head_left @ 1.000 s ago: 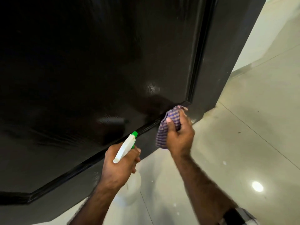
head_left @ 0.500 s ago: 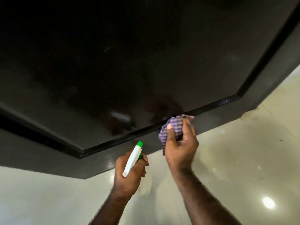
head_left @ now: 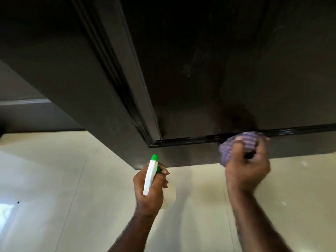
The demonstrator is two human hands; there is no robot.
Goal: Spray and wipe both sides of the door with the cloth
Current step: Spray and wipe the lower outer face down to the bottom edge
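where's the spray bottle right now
Head view, lower centre: the spray bottle is gripped in the left hand, just below the door bottom edge.

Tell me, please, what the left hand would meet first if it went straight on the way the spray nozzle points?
Most likely the bottom rail of the dark door: the left hand aims the spray bottle up at it, though depth is unclear.

One head camera looks forward and down, close to the door point(head_left: 181, 70) foot; floor point(head_left: 54, 179) toward 6 o'clock.
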